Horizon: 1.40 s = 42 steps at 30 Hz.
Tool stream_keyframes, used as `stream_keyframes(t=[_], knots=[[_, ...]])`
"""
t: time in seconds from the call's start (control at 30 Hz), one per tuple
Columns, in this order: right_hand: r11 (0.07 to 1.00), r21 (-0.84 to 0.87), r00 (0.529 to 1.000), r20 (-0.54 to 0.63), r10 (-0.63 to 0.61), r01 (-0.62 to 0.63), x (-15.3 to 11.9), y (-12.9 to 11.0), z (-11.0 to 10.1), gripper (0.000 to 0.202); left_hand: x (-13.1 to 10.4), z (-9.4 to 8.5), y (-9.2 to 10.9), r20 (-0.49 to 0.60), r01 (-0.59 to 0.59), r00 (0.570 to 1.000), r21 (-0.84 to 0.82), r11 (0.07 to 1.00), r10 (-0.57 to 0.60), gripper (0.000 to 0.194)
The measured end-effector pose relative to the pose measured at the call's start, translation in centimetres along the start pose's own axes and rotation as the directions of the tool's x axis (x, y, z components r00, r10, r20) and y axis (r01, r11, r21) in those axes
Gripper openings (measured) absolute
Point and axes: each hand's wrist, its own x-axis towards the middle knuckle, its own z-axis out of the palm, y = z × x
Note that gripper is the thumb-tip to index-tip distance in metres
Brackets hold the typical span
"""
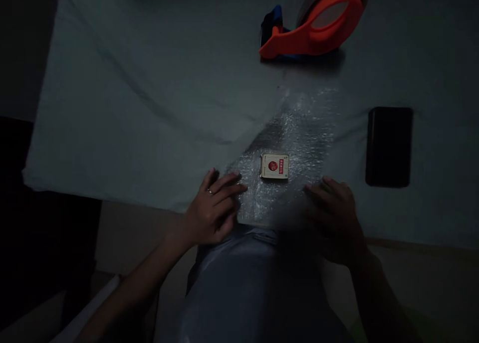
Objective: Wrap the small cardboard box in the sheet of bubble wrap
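A sheet of clear bubble wrap (pixel 307 133) lies on the cloth-covered table, reaching its front edge. On it rests a small cream box (pixel 275 166) with a red round print and a red label, lying flat. My left hand (pixel 215 208), with a ring on one finger, touches the left side of the wrap; its fingers are apart. At the wrap's lower right side is my right hand (pixel 333 213), its fingers stretched toward the sheet. Shadow hides part of that hand. Neither hand touches the box.
An orange tape dispenser (pixel 310 36) with a blue part stands at the back of the table. A black rectangular object (pixel 389 147) lies to the right of the wrap. The pale tablecloth (pixel 130 118) has creases, and its front edge runs close to my body. The light is dim.
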Motion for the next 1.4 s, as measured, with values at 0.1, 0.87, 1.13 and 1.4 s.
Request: stream_keyframes(t=[0.1,0.87,1.13,1.4], knots=[[0.999,-0.010,0.994,0.093,0.054,-0.054,-0.4,0.0,0.2,0.010,-0.4,0.3,0.1,-0.029,0.035,0.999,0.011,0.999,-0.034,0.003],[0.946,-0.023,0.908,-0.286,0.305,-0.325,6.9,-1.4,-1.4,0.042,3.4,2.6,4.8,0.361,-0.042,0.933,0.106,0.994,0.001,0.035],[0.889,-0.062,0.843,-0.353,0.405,-0.453,1.6,2.0,-2.9,0.049,3.6,2.6,4.8,0.343,-0.030,0.939,0.086,0.996,-0.001,0.034],[0.912,-0.073,0.887,-0.276,0.370,-0.403,1.9,2.3,-2.7,0.056,3.8,2.7,5.3,0.319,-0.016,0.948,0.070,0.997,-0.007,0.029]])
